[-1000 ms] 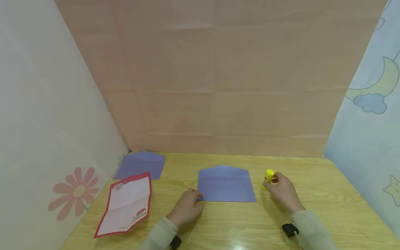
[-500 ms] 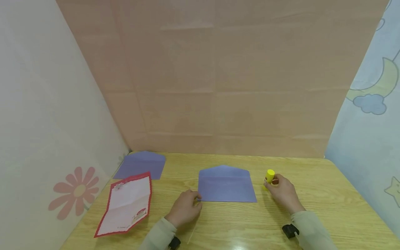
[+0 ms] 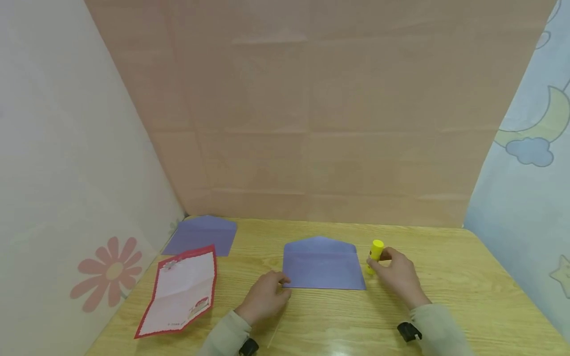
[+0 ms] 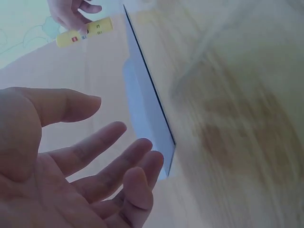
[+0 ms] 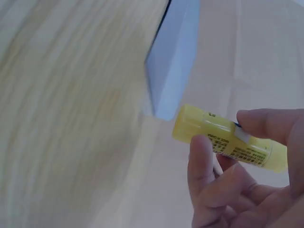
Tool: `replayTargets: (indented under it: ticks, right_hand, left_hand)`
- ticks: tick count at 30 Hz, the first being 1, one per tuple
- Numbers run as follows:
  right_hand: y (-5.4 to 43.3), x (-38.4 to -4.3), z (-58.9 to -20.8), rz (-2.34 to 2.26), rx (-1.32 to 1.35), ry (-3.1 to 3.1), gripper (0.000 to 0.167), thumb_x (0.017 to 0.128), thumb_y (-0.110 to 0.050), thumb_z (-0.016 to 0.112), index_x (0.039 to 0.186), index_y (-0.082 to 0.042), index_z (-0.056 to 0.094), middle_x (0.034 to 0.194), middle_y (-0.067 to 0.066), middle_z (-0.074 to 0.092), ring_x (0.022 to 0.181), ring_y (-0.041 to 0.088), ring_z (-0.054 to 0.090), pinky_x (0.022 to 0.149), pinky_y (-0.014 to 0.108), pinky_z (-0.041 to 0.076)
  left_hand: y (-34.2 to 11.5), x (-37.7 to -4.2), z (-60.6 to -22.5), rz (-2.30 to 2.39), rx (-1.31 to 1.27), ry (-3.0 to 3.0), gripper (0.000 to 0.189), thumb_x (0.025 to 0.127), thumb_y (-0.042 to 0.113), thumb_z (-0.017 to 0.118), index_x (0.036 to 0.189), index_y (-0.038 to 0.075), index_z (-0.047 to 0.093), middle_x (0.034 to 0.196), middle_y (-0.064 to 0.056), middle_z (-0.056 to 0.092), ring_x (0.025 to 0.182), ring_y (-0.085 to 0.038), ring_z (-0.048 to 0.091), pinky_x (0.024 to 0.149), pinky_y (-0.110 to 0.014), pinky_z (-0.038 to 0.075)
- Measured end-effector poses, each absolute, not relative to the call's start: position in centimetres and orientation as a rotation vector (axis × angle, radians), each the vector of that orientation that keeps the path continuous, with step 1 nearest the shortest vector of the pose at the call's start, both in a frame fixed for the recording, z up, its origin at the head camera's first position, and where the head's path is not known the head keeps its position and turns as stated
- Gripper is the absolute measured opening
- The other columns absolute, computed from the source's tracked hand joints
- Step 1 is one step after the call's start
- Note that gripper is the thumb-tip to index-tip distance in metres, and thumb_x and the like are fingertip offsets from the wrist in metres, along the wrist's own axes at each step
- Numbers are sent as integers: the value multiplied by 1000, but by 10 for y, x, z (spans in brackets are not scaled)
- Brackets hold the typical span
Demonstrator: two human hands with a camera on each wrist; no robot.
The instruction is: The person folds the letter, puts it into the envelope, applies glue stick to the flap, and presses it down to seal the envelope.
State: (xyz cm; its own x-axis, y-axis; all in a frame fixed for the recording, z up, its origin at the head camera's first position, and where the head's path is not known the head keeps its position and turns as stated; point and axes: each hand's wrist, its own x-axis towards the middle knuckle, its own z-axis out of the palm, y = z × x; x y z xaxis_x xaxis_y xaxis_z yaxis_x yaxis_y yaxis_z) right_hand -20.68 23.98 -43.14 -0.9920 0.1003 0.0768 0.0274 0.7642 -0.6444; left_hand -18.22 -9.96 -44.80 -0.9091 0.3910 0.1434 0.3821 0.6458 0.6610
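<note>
A purple envelope (image 3: 324, 270) lies on the table with its pointed flap spread toward the back. My left hand (image 3: 265, 297) rests at its near left corner, the fingers loosely bent with nothing gripped; the left wrist view shows the thumb apart from the fingers. Just right of the envelope, my right hand (image 3: 398, 277) pinches a yellow glue stick (image 3: 375, 256) between thumb and fingers. In the right wrist view the glue stick (image 5: 228, 138) has a printed label, and its cap end points toward the envelope's corner.
A red-bordered, creased letter sheet (image 3: 180, 291) lies at the left, one edge raised. Behind it is a second purple envelope (image 3: 202, 237). The wooden table (image 3: 338, 319) ends at a brown paper-covered wall (image 3: 307, 123) at the back, with patterned side walls.
My right hand has shifted slightly left with the glue stick, closer to the envelope's right edge. The left hand has stayed almost in place at the envelope's corner.
</note>
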Motion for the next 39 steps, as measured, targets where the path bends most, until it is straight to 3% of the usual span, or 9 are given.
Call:
replayTargets:
  ticks: [5,9,12,20,26,31,36,39]
  right_hand:
    - [224,-202,-423,1094,-31,-2805,38,91,-31,72,111,1,64,108,19,70,87,30,67,70,40,52]
    - [211,-197,-419,1180,44,-2795,33,90,-29,75,108,-4,64,102,10,71,70,17,60,56,30,48]
    - [201,-192,-416,1219,145,-2789,28,90,-30,76,105,-9,65,96,3,70,65,15,55,52,28,46]
    - [174,-178,-411,1256,500,-2790,22,89,-37,76,95,-18,67,85,-6,65,58,12,51,50,27,45]
    - [157,-171,-413,1378,769,-2785,15,91,-36,74,95,-23,67,84,-8,66,53,7,51,47,26,46]
    - [148,-168,-415,1420,884,-2791,15,94,-33,71,100,-19,71,85,-8,67,53,5,49,45,24,44]
    - [143,-165,-414,1411,876,-2819,24,96,-35,68,102,-13,74,86,-8,67,52,3,46,43,22,41]
    - [140,-165,-414,1393,871,-2844,23,97,-38,66,100,-16,73,86,-8,66,53,5,46,46,23,41]
  left_hand:
    - [-95,-182,-445,1242,671,2749,28,92,14,66,116,-2,68,109,-16,68,91,-24,66,77,-35,54]
    - [-90,-183,-442,1358,693,2636,32,98,21,64,124,1,65,110,-9,68,81,-11,60,70,-27,51]
    - [-86,-183,-440,1431,694,2561,35,101,30,60,127,6,64,110,-1,67,83,-7,59,72,-26,51]
    - [-77,-181,-429,1606,671,2431,39,103,39,56,134,16,61,117,1,67,94,-12,62,75,-31,54]
    - [-75,-181,-426,1813,669,2132,43,104,34,55,142,15,53,128,-6,66,104,-26,63,73,-33,52]
    - [-77,-183,-428,1895,684,2018,37,103,28,57,136,9,58,121,-11,68,102,-23,64,69,-26,49]
    - [-82,-184,-431,1908,660,2013,34,103,28,57,130,8,60,116,-9,69,100,-21,65,69,-26,48]
    - [-84,-183,-431,1911,634,2025,35,103,29,57,130,7,60,115,-9,69,99,-25,64,69,-28,48]
